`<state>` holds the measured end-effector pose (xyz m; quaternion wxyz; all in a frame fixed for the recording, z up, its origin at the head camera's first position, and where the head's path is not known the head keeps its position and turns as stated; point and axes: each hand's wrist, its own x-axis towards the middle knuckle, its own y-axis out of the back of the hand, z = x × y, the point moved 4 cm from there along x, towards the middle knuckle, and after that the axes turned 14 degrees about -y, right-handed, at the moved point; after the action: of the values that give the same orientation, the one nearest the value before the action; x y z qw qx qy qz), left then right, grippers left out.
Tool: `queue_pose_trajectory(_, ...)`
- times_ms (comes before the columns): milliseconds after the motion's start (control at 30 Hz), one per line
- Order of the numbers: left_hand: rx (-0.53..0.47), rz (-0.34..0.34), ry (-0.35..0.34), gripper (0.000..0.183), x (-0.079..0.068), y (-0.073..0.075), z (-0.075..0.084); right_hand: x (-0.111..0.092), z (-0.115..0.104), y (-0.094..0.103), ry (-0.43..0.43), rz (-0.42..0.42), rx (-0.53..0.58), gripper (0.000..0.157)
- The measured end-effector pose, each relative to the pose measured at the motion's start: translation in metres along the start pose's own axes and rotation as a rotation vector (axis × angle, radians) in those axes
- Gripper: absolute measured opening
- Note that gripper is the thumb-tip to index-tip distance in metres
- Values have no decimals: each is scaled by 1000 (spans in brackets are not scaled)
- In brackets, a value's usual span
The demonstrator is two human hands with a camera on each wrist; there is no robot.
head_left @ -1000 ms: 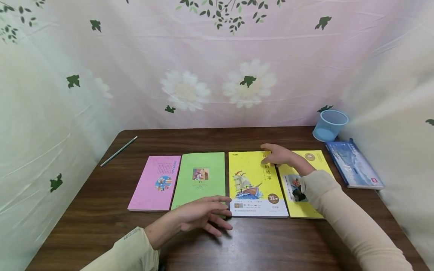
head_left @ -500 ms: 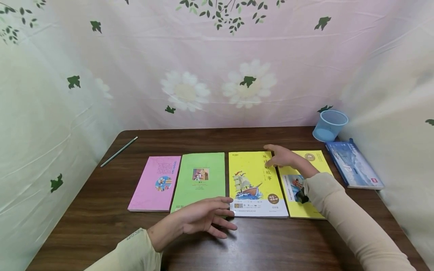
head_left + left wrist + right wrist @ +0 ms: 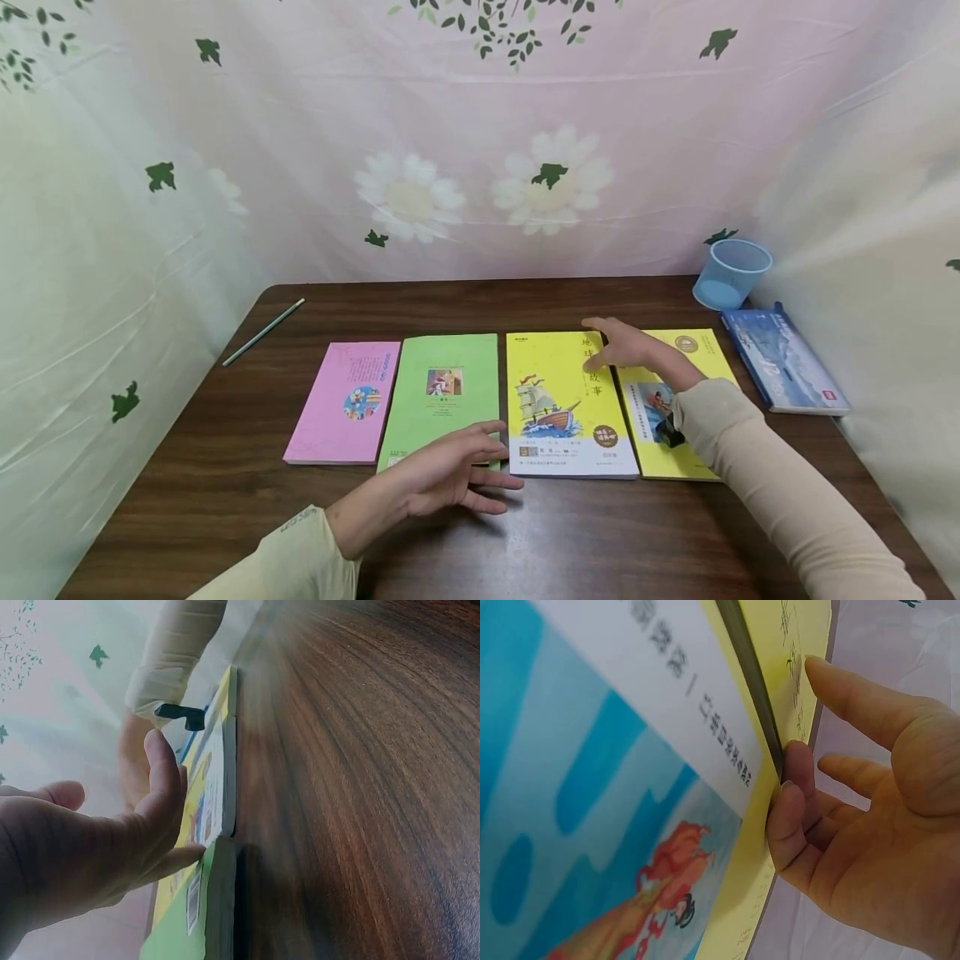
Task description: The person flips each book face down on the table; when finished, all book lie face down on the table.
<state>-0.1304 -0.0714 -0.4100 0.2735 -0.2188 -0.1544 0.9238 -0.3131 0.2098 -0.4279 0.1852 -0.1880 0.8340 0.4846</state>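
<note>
A yellow book with a sailing ship (image 3: 551, 417) lies flat in the head view, between a green book (image 3: 450, 433) and a second yellow book (image 3: 705, 358). My right hand (image 3: 637, 350) is over the upper part of the two yellow books. In the right wrist view, bent fingertips (image 3: 786, 817) of that hand sit at the seam between them, thumb and forefinger spread apart. My left hand (image 3: 453, 467) hovers with fingers spread at the lower right corner of the green book, holding nothing. The left wrist view has those fingers close to the ends of the green and ship books.
At the left of the row lies a pink book (image 3: 337, 417), with a pencil-like stick (image 3: 262, 333) beyond it. A light blue cup (image 3: 731, 273) stands at the back right, behind a blue book (image 3: 787, 367). Patterned cloth (image 3: 480, 167) hangs around the dark wooden table (image 3: 585, 550).
My left hand has shifted slightly right, its fingers spreading a little differently. The right hand has moved slightly right over the yellow books. The books stay in their places.
</note>
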Motion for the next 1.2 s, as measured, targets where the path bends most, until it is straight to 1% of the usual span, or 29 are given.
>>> queue_pose_trajectory(133, -10, 8, -2, 66, 0, 0, 0, 3, 0, -1, 24, 6, -10, 92)
queue_pose_trajectory(300, -18, -31, -2, 69, -1, -3, 0, 3, 0, -1, 73, 9, -16, 92)
queue_pose_trajectory(367, -21, -44, 2, 72, -2, -4, 0, 3, -1, -1, 79, 9, -17, 92)
queue_pose_trajectory(500, -43, -45, 45, 76, -4, -6, -1, 3, -1, -2, 74, 12, -34, 94)
queue_pose_trajectory(600, -66, -47, 81, 76, -5, -7, -3, 3, -2, -2, 67, 14, -51, 96)
queue_pose_trajectory(667, -81, -48, 91, 76, -6, -8, -4, 4, -1, -3, 59, 14, -58, 96)
queue_pose_trajectory(833, -105, -28, 86, 78, -6, -11, -6, 4, 0, -4, 58, 8, -56, 95)
queue_pose_trajectory(1000, -98, 4, 81, 80, -7, -14, -6, 3, 0, -6, 66, 2, -44, 95)
queue_pose_trajectory(1200, -101, 26, 65, 82, -7, -18, -6, 1, -1, -5, 79, 1, -44, 94)
